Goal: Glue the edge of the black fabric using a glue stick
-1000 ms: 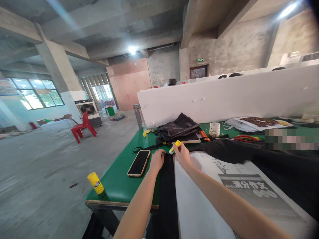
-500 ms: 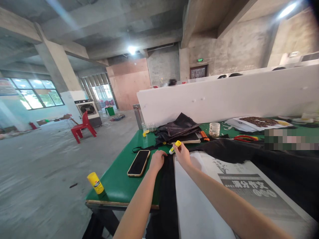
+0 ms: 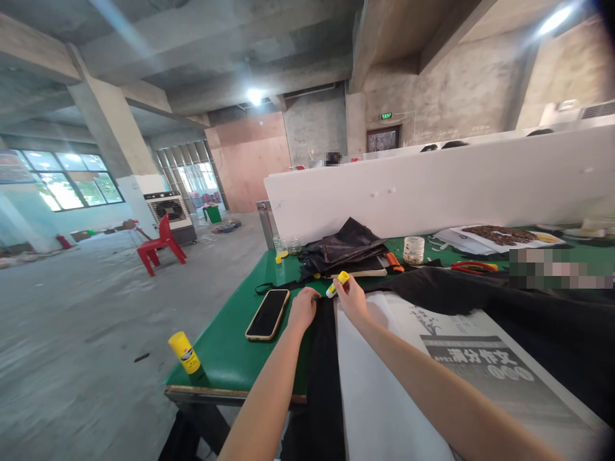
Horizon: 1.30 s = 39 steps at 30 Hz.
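In my right hand (image 3: 352, 299) is a slim white and yellow glue stick (image 3: 343, 278), tilted, its yellow end up and its white end low over a black cloth strip (image 3: 325, 346). My left hand (image 3: 303, 308) rests at the strip's far end with its fingers bent together on the cloth; the fingertips are partly hidden. White paper (image 3: 375, 378) lies along the strip's right side, under my right forearm. Left of my left hand is a phone (image 3: 268, 314) with a dark screen. A yellow labelled cylinder (image 3: 184, 352), like a glue-stick cap, stands at the table's near left corner.
The green table (image 3: 225, 365) ends at the left. Crumpled black fabric (image 3: 343, 240), an orange-handled tool (image 3: 394, 262), a jar (image 3: 414, 250) and red-handled scissors (image 3: 473, 266) lie beyond my hands. A printed sheet (image 3: 475, 358) is at right. A white partition (image 3: 432, 182) borders the far side.
My left hand has shifted very slightly at the far end of the strip. The right hand and the glue stick look almost unmoved.
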Each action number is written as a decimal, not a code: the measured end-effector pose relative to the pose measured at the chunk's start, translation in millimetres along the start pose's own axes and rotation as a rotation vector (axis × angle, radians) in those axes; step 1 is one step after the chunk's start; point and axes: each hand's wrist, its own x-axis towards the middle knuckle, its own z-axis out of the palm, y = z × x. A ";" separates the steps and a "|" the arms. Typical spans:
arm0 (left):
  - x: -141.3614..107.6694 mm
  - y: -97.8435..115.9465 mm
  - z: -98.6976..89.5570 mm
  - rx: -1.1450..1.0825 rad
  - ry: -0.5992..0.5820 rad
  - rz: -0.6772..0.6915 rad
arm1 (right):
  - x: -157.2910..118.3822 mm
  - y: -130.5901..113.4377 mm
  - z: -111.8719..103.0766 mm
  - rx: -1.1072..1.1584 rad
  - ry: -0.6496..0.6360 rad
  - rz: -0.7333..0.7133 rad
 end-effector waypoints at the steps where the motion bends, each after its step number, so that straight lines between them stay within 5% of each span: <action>1: -0.2 0.1 -0.1 0.002 0.002 -0.004 | -0.1 -0.2 -0.1 -0.001 0.000 -0.001; 20: 6.6 -7.4 3.4 0.023 -0.027 -0.061 | -0.1 1.3 4.2 -0.004 -0.051 -0.040; 31: 27.8 -13.5 8.2 0.090 -0.186 -0.061 | 7.8 8.3 1.1 -0.007 -0.035 -0.001; 39: 53.6 -17.2 6.4 0.081 -0.447 -0.084 | 8.0 5.7 -1.3 0.009 -0.058 0.018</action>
